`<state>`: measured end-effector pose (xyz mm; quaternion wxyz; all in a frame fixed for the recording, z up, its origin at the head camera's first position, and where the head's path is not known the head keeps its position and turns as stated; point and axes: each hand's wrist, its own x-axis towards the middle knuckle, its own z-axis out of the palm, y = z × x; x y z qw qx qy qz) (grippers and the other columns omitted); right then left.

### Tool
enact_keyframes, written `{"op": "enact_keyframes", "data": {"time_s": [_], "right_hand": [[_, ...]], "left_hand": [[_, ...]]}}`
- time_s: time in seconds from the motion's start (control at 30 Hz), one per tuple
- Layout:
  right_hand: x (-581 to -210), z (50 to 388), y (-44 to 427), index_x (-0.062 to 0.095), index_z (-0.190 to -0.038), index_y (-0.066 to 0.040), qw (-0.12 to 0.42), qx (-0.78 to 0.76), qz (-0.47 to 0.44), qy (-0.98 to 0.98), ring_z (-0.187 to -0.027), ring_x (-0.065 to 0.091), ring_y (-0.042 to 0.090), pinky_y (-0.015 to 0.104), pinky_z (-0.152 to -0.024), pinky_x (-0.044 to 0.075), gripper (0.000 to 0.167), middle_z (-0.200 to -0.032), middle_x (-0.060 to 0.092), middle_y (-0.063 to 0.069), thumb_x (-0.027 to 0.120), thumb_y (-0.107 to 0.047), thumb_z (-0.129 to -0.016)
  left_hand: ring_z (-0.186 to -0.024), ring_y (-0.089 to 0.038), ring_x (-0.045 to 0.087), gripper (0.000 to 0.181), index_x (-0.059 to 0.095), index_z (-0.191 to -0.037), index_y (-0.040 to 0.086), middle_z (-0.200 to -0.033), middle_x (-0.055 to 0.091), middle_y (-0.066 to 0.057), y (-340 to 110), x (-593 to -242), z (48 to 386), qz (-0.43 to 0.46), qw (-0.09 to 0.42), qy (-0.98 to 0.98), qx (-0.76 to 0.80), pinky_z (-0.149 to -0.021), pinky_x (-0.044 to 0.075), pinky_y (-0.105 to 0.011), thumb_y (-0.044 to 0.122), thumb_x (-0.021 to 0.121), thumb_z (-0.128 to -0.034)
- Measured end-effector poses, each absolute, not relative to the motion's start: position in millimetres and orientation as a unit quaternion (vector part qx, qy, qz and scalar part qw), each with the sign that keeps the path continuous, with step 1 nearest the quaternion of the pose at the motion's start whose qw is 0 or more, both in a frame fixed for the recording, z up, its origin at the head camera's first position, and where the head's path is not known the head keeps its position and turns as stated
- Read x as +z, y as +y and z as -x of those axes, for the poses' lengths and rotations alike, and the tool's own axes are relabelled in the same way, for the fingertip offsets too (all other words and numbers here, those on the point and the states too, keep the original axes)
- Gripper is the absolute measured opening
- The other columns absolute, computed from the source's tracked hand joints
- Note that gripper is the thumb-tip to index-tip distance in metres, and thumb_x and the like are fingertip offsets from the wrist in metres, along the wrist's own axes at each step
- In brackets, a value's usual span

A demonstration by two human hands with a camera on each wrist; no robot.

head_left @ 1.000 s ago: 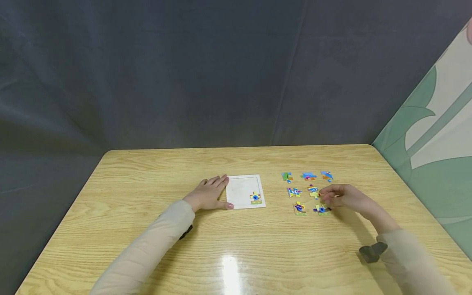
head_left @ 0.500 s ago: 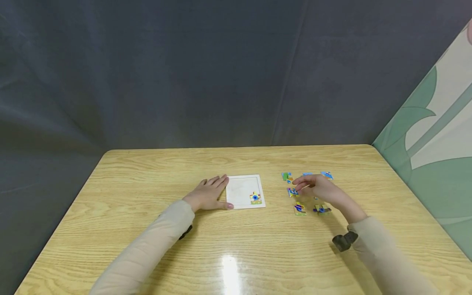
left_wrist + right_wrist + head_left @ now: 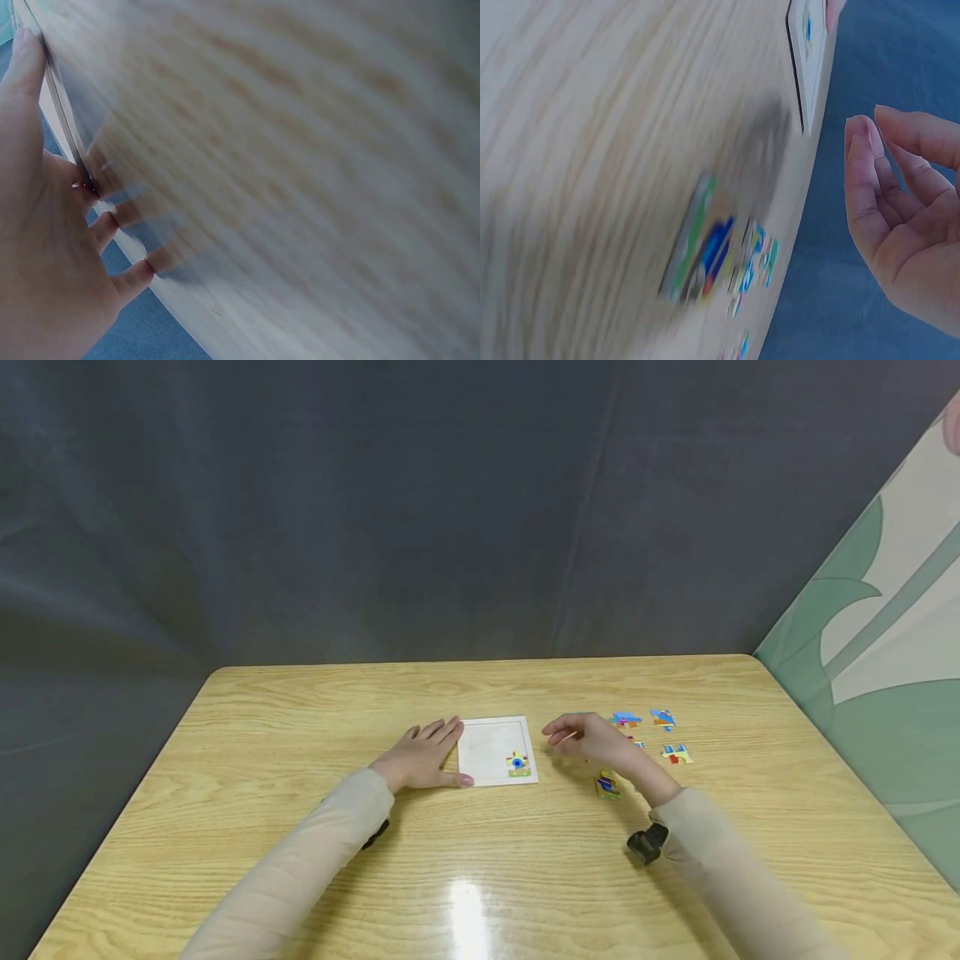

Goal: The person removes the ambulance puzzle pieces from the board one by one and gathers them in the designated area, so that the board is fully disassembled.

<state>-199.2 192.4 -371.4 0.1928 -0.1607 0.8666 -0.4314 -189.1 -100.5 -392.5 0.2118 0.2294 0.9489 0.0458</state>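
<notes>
My left hand [image 3: 423, 756] rests at the left edge of a white square puzzle tray [image 3: 491, 722]. Its fingers are spread, the thumb lying along the tray's near left corner. One puzzle piece [image 3: 517, 764] with a blue wheel lies inside the tray's lower right corner. My right hand [image 3: 588, 742] is above the table, just right of the tray. In the right wrist view its fingers [image 3: 860, 169] are loosely bent toward the thumb, and no piece shows between them. A yellow and blue puzzle piece [image 3: 607, 785] lies below that hand.
Farther right lie more loose puzzle pieces: a blue one [image 3: 626, 719], another blue one [image 3: 663, 718] and a yellow-red one [image 3: 677, 753]. My right hand and forearm cover others. A dark curtain [image 3: 390, 510] hangs behind the wooden table [image 3: 300, 718].
My right hand has travelled left from the right side of the loose pieces toward the tray, uncovering the yellow-red piece. My left hand stays on the tray.
</notes>
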Motion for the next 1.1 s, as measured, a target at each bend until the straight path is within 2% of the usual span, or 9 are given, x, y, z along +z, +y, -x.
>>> {"op": "enact_keyframes", "data": {"time_s": [0.2, 0.6, 0.87, 1.1], "right_hand": [[-381, 201, 176, 0.062, -0.114, 0.01, 0.185, -0.429, 0.187, 0.864, -0.09, 0.064, 0.026, 0.029, -0.077, 0.053, 0.026, -0.102, 0.066, 0.024, 0.058, 0.006, -0.089], [-382, 197, 154, 0.065, -0.11, 0.005, 0.189, -0.396, 0.187, 0.879, -0.095, 0.063, 0.024, 0.029, -0.079, 0.053, 0.026, -0.106, 0.066, 0.019, 0.059, 0.008, -0.084], [-385, 197, 148, 0.065, -0.108, 0.005, 0.193, -0.388, 0.188, 0.881, -0.089, 0.059, 0.02, 0.023, -0.073, 0.047, 0.03, -0.108, 0.066, 0.019, 0.058, 0.012, -0.079], [-384, 195, 142, 0.066, -0.109, 0.004, 0.201, -0.35, 0.216, 0.889, -0.08, 0.047, 0.016, 0.023, -0.071, 0.042, 0.034, -0.095, 0.056, 0.012, 0.064, 0.011, -0.076]], "left_hand": [[-0.151, -0.024, 0.005, 0.094, 0.002, -0.156, 0.016, -0.163, -0.001, 0.0, -101, -391, 188, -0.229, 0.214, 0.948, 0.049, -0.121, 0.01, -0.054, 0.067, 0.044, -0.0891], [-0.151, -0.024, 0.005, 0.095, 0.002, -0.156, 0.016, -0.163, -0.001, 0.0, -100, -391, 188, -0.223, 0.216, 0.949, 0.049, -0.121, 0.01, -0.053, 0.068, 0.044, -0.0885], [-0.151, -0.024, 0.005, 0.094, 0.003, -0.156, 0.017, -0.163, -0.001, 0.0, -100, -392, 189, -0.224, 0.216, 0.949, 0.05, -0.121, 0.01, -0.053, 0.068, 0.044, -0.0885], [-0.151, -0.025, 0.006, 0.094, 0.005, -0.156, 0.014, -0.163, 0.001, -0.002, -99, -390, 188, -0.225, 0.213, 0.949, 0.057, -0.121, 0.011, -0.053, 0.066, 0.046, -0.0894]]}}
